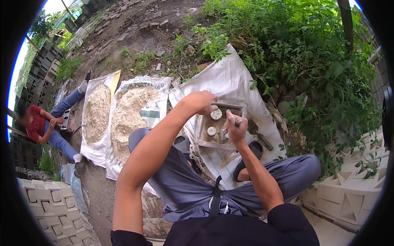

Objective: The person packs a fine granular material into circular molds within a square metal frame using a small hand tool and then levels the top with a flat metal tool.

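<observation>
A rectangular mould frame [244,110], dusty and grey, lies on a white woven sack [230,69] between my feet. Two round pale-topped pieces, a larger one [216,115] and a smaller one [211,131], stand inside it. My left hand [203,103] is over the frame's far left corner with curled, dusty fingers; whatever they grip is hidden. Inside the frame's right half, my right hand [237,130] is closed around a tool with a rounded handle end [239,122]; its lower part is mostly hidden. A trowel [262,137] rests on the sack to the right.
Two heaps of pale powdery material, one nearer [129,110] and one farther left [97,112], lie on sacks. Another person [43,127] sits at far left beside a mould [65,119]. Patterned blocks stand at lower left [53,205] and right [349,188]. Leafy plants [295,61] border the sack.
</observation>
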Demonstrator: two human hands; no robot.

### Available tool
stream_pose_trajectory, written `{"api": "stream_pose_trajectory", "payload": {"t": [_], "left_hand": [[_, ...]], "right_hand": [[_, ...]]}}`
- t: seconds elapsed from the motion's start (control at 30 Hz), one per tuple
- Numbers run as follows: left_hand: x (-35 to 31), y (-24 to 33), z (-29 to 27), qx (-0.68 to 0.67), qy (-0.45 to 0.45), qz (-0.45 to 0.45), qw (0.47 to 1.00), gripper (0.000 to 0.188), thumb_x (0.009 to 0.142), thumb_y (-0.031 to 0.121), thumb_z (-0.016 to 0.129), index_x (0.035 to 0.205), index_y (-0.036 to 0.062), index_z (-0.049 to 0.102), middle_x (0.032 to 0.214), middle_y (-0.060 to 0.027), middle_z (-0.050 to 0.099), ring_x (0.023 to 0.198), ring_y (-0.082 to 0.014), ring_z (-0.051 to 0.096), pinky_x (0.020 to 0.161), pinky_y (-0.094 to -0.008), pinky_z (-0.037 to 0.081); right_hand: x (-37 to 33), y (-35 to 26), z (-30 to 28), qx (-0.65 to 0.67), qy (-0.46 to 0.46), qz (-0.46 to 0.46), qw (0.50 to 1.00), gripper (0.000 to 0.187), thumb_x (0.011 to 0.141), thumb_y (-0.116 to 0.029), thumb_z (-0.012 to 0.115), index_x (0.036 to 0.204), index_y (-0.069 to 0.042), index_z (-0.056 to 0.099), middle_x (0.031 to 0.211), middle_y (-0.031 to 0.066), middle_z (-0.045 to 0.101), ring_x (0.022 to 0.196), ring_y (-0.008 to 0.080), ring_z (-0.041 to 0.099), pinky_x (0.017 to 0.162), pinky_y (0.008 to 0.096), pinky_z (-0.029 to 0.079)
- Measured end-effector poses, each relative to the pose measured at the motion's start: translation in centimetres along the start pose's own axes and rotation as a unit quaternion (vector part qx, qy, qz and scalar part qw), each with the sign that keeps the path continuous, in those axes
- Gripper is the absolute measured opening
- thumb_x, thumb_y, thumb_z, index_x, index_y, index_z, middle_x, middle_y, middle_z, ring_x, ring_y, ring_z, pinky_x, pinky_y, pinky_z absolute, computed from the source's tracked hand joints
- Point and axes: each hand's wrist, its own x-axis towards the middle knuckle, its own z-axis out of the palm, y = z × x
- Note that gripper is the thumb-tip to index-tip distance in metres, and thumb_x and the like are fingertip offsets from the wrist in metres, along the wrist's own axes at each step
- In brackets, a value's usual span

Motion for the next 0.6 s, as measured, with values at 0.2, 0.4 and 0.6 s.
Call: {"api": "stream_pose_trajectory", "payload": {"t": [0.2, 0.4, 0.6], "left_hand": [[3.9, 0.9, 2.1, 0.065, 0.061, 0.054, 0.995, 0.032, 0.089, 0.027, 0.057, 0.112, 0.0053, 0.061, 0.105, -0.0168, 0.065, 0.1, -0.035, 0.062, 0.085, -0.0444, 0.05], [3.4, 2.9, 0.6, -0.001, 0.194, 0.141, 0.971, 0.029, 0.088, 0.025, 0.058, 0.109, 0.0051, 0.061, 0.098, -0.0147, 0.064, 0.093, -0.0344, 0.063, 0.082, -0.0438, 0.05], [3.2, 4.0, -0.7, -0.039, 0.263, 0.153, 0.952, 0.021, 0.089, 0.022, 0.058, 0.099, 0.0038, 0.06, 0.093, -0.0129, 0.064, 0.089, -0.034, 0.063, 0.077, -0.0445, 0.05]], "right_hand": [[0.2, 3.4, -0.5, 0.023, 0.035, 0.08, 0.996, 0.046, 0.094, -0.015, 0.054, 0.05, -0.003, 0.045, 0.047, -0.0002, 0.042, 0.042, 0.0092, 0.04, 0.043, 0.0291, 0.036], [1.0, 3.5, 0.0, 0.103, 0.067, 0.019, 0.992, 0.045, 0.092, -0.01, 0.049, 0.049, -0.006, 0.037, 0.048, -0.0011, 0.036, 0.043, 0.0099, 0.034, 0.045, 0.03, 0.036], [2.4, 2.0, 1.0, 0.138, 0.081, 0.077, 0.984, 0.042, 0.089, -0.008, 0.053, 0.05, -0.002, 0.043, 0.049, 0.0008, 0.044, 0.045, 0.0095, 0.039, 0.046, 0.0288, 0.039]]}}
